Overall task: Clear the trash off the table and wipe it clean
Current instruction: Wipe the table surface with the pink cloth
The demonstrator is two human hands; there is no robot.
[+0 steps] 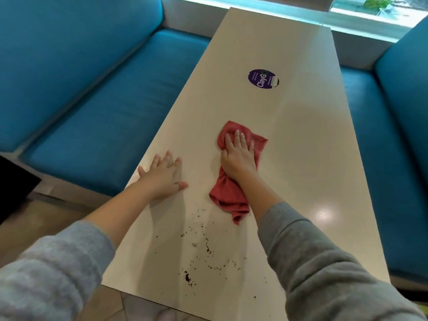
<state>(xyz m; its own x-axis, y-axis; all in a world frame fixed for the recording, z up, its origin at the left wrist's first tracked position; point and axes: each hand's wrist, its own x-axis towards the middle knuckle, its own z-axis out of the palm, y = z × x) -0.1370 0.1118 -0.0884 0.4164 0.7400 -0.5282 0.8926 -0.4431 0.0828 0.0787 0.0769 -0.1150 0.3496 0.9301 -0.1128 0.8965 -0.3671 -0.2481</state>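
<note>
A long beige table (301,140) runs away from me. My right hand (238,156) presses flat on a crumpled red cloth (228,193) near the table's middle, its fingers spread over the cloth's far end. My left hand (163,174) lies flat and open on the bare tabletop by the left edge, a short way left of the cloth. Dark crumbs (203,249) are scattered over the near part of the table, between my forearms, with a small pale scrap (195,244) among them.
A round purple sticker (262,78) is stuck to the table farther off. Blue cushioned benches flank the table on the left (104,117) and right (389,158). A window ledge (347,22) lies beyond the far end. Floor tiles (139,306) show at the near edge.
</note>
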